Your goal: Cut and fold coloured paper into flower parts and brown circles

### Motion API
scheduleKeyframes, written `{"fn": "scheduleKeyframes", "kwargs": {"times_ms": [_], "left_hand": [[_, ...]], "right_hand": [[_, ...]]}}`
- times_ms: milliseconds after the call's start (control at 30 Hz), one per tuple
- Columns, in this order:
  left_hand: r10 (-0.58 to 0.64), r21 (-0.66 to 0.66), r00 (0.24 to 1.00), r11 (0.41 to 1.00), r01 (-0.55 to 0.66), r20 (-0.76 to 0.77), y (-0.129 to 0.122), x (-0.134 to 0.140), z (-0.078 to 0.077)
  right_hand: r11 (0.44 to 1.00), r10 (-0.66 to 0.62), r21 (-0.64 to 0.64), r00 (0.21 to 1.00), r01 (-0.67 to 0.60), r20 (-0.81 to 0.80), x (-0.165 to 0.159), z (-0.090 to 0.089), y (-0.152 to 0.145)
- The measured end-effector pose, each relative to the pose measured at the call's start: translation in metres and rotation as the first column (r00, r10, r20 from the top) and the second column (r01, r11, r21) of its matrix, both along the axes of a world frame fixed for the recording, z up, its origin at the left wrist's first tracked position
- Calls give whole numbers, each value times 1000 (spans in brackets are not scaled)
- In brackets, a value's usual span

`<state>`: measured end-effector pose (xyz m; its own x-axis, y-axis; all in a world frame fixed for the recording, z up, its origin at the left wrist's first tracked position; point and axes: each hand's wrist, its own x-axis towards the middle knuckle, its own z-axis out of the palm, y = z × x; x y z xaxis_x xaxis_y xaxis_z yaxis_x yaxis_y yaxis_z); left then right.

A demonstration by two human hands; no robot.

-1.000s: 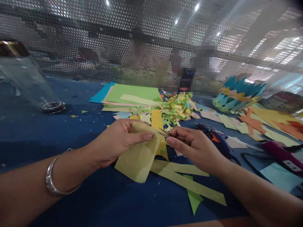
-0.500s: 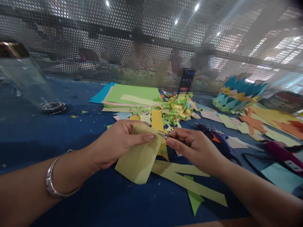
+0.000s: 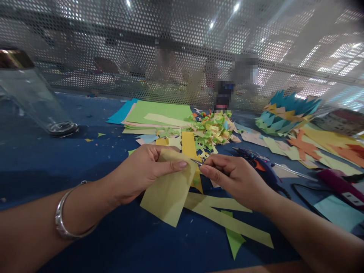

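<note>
My left hand (image 3: pixel 142 172) pinches a pale yellow sheet of paper (image 3: pixel 169 199) between thumb and fingers near its top edge. The sheet hangs tilted above the blue table. In my right hand (image 3: pixel 233 174) is a small pair of scissors (image 3: pixel 196 162), its handles mostly hidden by my fingers. The metal blades point left and meet the paper's upper right corner, close to my left thumb. Below the hands lie pale yellow paper strips (image 3: pixel 227 220) and a green paper scrap (image 3: pixel 234 240). A yellow strip (image 3: pixel 188 146) lies behind the sheet.
A pile of small paper cuttings (image 3: pixel 213 131) is beyond my hands, beside stacked coloured sheets (image 3: pixel 162 112). A glue gun (image 3: pixel 263 167) and a purple power strip (image 3: pixel 339 185) with a cable lie right. A clear bottle (image 3: pixel 34 98) stands left. A perforated screen (image 3: pixel 127 57) crosses the back.
The scissors' blades have come together at the paper's corner. The sheet's lower part has swung slightly right and lies flatter. Both hands stay in nearly the same place.
</note>
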<state>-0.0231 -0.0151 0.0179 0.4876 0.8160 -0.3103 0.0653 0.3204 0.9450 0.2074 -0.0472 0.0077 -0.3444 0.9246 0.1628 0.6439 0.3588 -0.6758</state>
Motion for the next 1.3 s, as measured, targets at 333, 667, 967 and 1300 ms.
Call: {"fn": "scheduleKeyframes", "kwargs": {"times_ms": [333, 667, 967, 1300], "left_hand": [[1, 30, 999, 1000, 0, -32, -3, 2, 0], [-37, 75, 995, 996, 44, -93, -3, 2, -2], [-55, 85, 992, 994, 65, -116, -4, 3, -1], [-75, 79, 991, 993, 84, -109, -7, 2, 0]], "right_hand": [[999, 12, 35, 1000, -12, 13, 0, 0, 1], [1000, 15, 19, 998, -16, 54, 0, 0, -1], [1000, 19, 7, 998, -20, 56, -1, -1, 0], [999, 31, 22, 997, -33, 66, -2, 1, -2]]}}
